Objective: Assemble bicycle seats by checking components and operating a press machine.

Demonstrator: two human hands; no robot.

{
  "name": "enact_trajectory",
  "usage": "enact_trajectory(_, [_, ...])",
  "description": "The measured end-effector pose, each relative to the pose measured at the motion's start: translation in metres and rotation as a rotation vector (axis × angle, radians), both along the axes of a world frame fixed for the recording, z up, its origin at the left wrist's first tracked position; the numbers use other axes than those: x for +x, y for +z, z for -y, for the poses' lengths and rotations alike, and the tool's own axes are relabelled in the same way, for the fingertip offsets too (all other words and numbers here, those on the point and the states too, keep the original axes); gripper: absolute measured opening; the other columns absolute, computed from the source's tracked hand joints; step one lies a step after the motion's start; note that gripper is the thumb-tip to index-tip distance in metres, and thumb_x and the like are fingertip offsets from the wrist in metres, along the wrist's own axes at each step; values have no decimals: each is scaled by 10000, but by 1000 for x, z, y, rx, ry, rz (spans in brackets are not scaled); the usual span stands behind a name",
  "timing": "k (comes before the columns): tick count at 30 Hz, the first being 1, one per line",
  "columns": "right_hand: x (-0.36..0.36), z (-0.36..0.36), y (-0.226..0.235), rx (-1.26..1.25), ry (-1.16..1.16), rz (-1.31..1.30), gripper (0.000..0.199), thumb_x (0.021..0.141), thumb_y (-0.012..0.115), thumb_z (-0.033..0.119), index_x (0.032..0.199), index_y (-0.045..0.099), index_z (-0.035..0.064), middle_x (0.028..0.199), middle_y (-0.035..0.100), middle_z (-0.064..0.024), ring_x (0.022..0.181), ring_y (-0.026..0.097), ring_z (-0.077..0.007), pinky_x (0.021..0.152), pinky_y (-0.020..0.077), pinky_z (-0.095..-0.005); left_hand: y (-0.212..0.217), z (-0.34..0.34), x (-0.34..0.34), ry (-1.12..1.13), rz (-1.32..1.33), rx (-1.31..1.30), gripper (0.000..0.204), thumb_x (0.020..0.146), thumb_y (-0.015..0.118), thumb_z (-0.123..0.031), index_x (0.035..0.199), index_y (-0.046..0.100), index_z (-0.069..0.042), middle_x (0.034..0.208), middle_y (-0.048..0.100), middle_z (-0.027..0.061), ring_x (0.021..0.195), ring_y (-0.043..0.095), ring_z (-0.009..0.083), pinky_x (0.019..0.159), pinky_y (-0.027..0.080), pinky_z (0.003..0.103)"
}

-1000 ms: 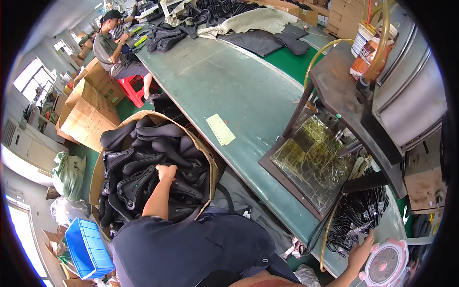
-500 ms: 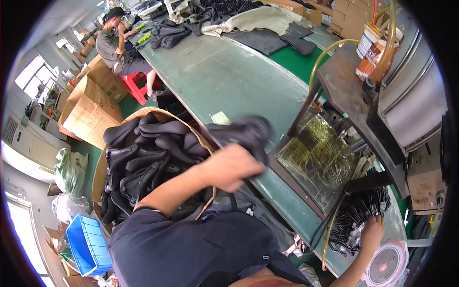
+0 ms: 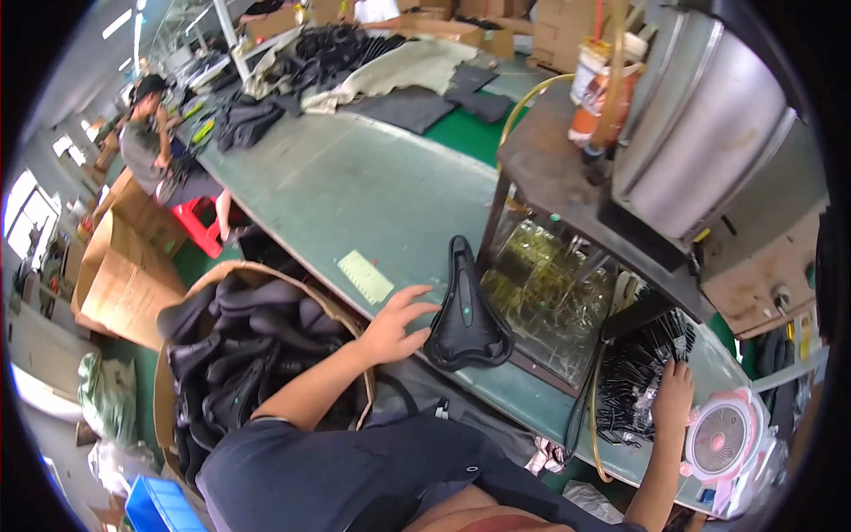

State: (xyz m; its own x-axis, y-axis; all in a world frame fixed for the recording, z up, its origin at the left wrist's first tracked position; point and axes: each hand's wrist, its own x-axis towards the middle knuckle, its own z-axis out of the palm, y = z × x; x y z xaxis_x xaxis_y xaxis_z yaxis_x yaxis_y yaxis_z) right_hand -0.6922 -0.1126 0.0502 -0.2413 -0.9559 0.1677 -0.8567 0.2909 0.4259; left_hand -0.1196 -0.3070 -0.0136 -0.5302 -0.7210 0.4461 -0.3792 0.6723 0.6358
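Fingers of the left hand [image 3: 394,326] spread wide over the near edge of the green desk [image 3: 355,191], their tips touching or just beside the broad rear of a black bicycle saddle [image 3: 464,317]; the hand grips nothing. The saddle lies flat on the desk with its narrow nose pointing away from the person, right against the front of a dark metal stand [image 3: 567,199]. The left forearm comes up from the lower edge, bent across a round cardboard bin [image 3: 341,312] filled with more black saddles [image 3: 235,355]. Just beyond the hand a pale yellow-green rectangular slip [image 3: 365,277] lies flat on the desk. The right hand [image 3: 674,396] reaches out low on the right, fingers curled down onto a heap of thin black parts in clear wrapping [image 3: 638,377]; whether it grips any of them I cannot tell. Beside that hand sits a small pink and white round fan [image 3: 718,441]. Under the stand a shiny, crinkled, yellowish sheet [image 3: 545,293] covers a tray. On top of the stand are an orange and white container [image 3: 592,84] with a label and a large silver cylinder [image 3: 709,146]. Farther along the desk lie dark fabric pieces [image 3: 408,106] and a beige cloth [image 3: 399,66]. At the far left a person in a cap [image 3: 146,142] sits near a red stool [image 3: 197,226], with open brown cardboard boxes [image 3: 124,275] on the floor and a blue crate [image 3: 155,510] at the lower left.
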Motion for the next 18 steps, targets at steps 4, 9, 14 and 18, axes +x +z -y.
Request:
enact_trajectory(4, [2, 9, -2, 37, -1, -73, 345, 912, 599, 60, 1253, 637, 17, 1116, 645, -150, 1099, 616, -322, 914, 524, -414, -19, -6, -23, 189, -173, 566, 601, 984, 779, -193, 1491, 512, -14, 1475, 584, 206, 1258, 647, 271, 1017, 548, 392])
enact_trajectory(9, [22, 17, 29, 155, 134, -58, 447, 785, 693, 97, 1225, 646, 33, 1071, 645, -133, 1019, 622, -324, 878, 485, -431, -43, 1, -47, 242, -77, 639, 695, 1004, 773, -328, 1521, 464, 20, 1361, 650, 215, 1100, 699, 264, 975, 555, 379])
enact_trajectory(14, [63, 46, 25, 87, 233, 0, 463, 778, 697, 62, 1237, 642, 41, 1071, 634, -142, 1015, 644, -344, 854, 506, -450, -40, -2, -44, 252, -44, 566, 693, 929, 802, -260, 1488, 512, 29, 1352, 650, 212, 1154, 682, 257, 1007, 541, 375])
enact_trajectory(18, [62, 48, 28, 140, 277, 209, 514, 746, 706, 14, 1256, 644, 34, 1080, 624, -191, 960, 677, -414, 811, 551, -544, -72, -3, -39, 156, -228, 624, 661, 858, 749, -62, 1479, 541, 26, 1325, 664, 148, 1166, 670, 227, 1017, 535, 351])
